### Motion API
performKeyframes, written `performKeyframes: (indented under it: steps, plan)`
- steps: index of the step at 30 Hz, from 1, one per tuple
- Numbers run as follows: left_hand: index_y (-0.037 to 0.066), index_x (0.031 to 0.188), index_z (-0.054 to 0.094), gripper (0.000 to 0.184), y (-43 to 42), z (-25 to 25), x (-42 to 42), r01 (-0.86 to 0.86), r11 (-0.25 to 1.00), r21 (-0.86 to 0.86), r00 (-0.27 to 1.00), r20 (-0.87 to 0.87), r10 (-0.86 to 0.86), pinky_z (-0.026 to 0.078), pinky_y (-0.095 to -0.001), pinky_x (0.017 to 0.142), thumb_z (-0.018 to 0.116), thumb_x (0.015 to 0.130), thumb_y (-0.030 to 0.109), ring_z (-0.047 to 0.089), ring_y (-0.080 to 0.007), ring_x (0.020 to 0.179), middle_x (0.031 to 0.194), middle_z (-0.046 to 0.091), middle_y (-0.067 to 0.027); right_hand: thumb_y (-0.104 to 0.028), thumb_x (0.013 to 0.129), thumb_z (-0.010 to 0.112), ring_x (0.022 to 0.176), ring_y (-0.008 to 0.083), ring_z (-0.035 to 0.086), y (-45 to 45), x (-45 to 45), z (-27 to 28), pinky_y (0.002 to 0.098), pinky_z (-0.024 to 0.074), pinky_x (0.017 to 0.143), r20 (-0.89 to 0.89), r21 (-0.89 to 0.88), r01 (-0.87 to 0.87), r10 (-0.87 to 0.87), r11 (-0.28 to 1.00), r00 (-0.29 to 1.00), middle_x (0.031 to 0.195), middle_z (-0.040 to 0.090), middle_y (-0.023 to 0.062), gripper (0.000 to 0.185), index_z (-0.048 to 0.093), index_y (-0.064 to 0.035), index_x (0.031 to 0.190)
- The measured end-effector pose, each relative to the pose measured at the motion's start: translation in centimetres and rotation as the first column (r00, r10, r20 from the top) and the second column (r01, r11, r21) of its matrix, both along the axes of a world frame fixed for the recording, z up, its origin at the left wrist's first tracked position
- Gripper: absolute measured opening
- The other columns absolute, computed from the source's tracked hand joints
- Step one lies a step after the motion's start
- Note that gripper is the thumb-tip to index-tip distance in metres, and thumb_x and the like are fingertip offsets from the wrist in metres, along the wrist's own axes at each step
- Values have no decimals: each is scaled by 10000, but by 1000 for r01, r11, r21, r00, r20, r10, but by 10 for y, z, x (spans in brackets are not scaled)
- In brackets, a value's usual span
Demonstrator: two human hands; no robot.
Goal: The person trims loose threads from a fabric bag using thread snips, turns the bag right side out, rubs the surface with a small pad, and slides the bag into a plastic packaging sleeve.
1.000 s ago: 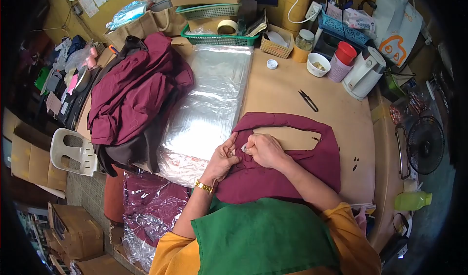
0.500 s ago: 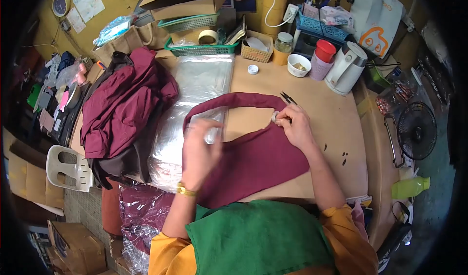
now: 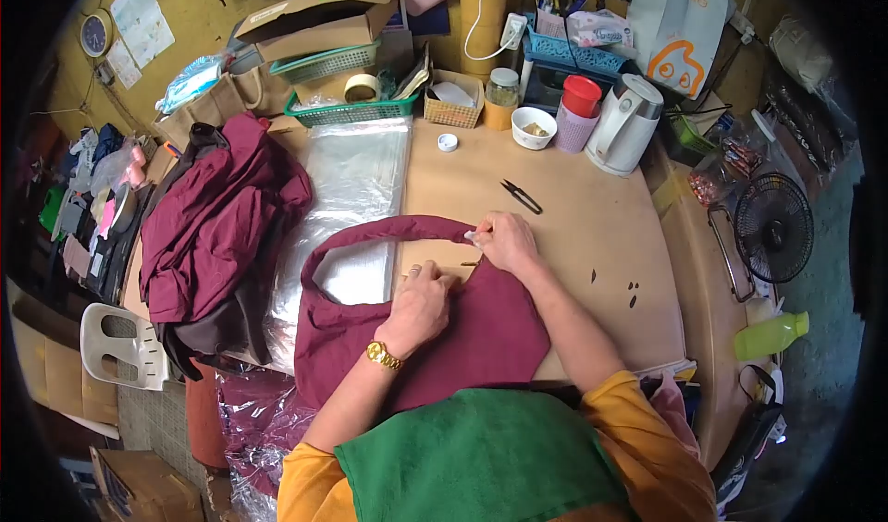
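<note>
A maroon cloth bag (image 3: 486, 323) with a looped shoulder strap (image 3: 388, 231) lies flat on the table before me. My left hand (image 3: 421, 309), with a gold watch at its wrist, is closed on the edge of the bag's opening, its fingertips partly hidden. At the strap's right end, my right hand (image 3: 504, 242) pinches the cloth. A small white piece (image 3: 472, 237) shows at those fingertips; I cannot make out what it is. Black thread snips (image 3: 523, 196) lie just beyond my right hand, apart from it.
Clear plastic bags (image 3: 356, 171) are stacked left of centre, beside a heap of maroon cloth (image 3: 217, 217). Along the back stand a green basket (image 3: 351, 110), a glass jar (image 3: 502, 97), a white bowl (image 3: 534, 128) and an electric kettle (image 3: 624, 124). A white lid (image 3: 448, 142) lies nearby.
My left hand has come down from its blurred, raised position onto the bag's opening edge. The bag's left side is spread out flatter. My right hand keeps its pinch, and the snips lie fully in sight.
</note>
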State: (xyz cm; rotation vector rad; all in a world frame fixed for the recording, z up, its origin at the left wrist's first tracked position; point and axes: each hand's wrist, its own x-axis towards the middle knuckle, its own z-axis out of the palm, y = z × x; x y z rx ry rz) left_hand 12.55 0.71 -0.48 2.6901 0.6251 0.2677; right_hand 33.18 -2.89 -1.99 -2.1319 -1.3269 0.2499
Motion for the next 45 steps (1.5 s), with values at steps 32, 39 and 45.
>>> performKeyframes:
  steps: [32, 39, 45]
  plan:
    - [0, 1095, 573, 387, -29, -51, 9, 14, 996, -88, 899, 437, 26, 473, -449, 840, 589, 715, -65, 551, -371, 958, 1040, 566, -175, -62, 882, 578, 987, 413, 573, -61, -50, -3, 505, 469, 852, 214, -150, -108, 139, 983, 967, 1042, 550, 214, 167, 509, -17, 1028]
    - [-1, 1091, 554, 315, -22, -62, 11, -44, 981, -190, 889, 440, 125, 484, -464, 826, 610, 780, 0, 571, -411, 942, 1021, 564, -221, 18, 858, 566, 893, 397, 563, -84, -85, -22, 478, 453, 756, -113, 217, -51, 77, 975, 991, 950, 517, 193, 145, 489, -3, 980]
    - [21, 1132, 646, 352, 6, -46, 35, -166, 901, -401, 916, 275, 291, 509, -432, 851, 642, 902, 287, 619, -390, 978, 1035, 612, -217, -7, 846, 589, 878, 408, 565, -90, -84, -44, 483, 461, 773, -137, 294, -40, 83, 955, 987, 945, 523, 203, 158, 501, 8, 976]
